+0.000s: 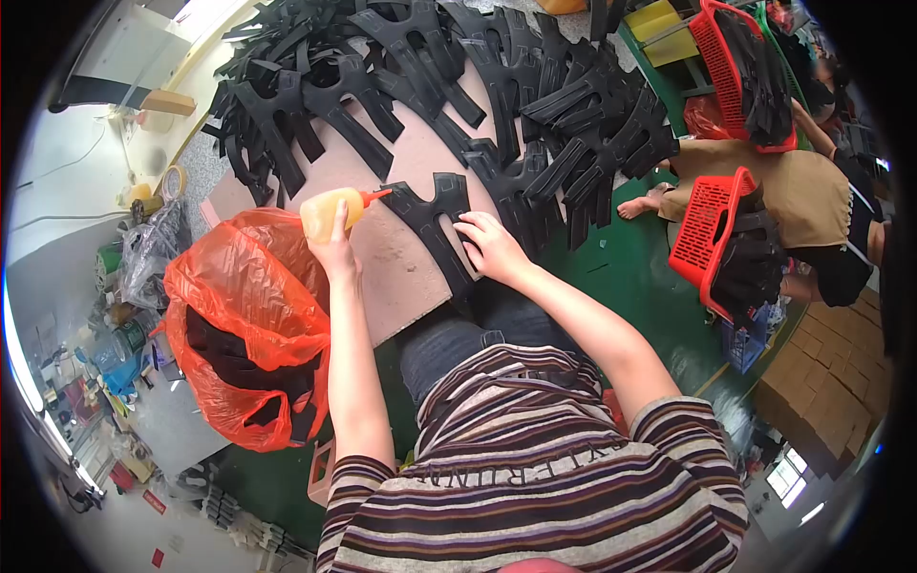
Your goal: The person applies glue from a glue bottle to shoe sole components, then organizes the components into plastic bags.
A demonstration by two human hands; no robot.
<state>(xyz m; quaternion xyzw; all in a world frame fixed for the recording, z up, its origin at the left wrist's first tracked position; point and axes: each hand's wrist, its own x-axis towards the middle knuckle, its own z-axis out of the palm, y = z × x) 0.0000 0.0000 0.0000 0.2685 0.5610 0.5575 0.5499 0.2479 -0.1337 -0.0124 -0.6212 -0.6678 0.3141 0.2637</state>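
Note:
My left hand (334, 250) is closed around a squeeze bottle (327, 212) of pale yellow liquid with a red nozzle. The nozzle points right, its tip at the upper left corner of a forked black fabric piece (427, 218). That piece lies on the pinkish board (396, 258) in front of me. Over its right strip rests my right hand (490, 245), fingers stretched out and slightly bent. Many similar black pieces (401, 38) are heaped beyond and to the right on the board.
A red plastic bag (258, 277) with black material inside stands at the left. On the right are red baskets (702, 224) holding black pieces, a seated person (793, 191) and stacked cardboard boxes (821, 368). A tape roll (174, 181) lies at the far left.

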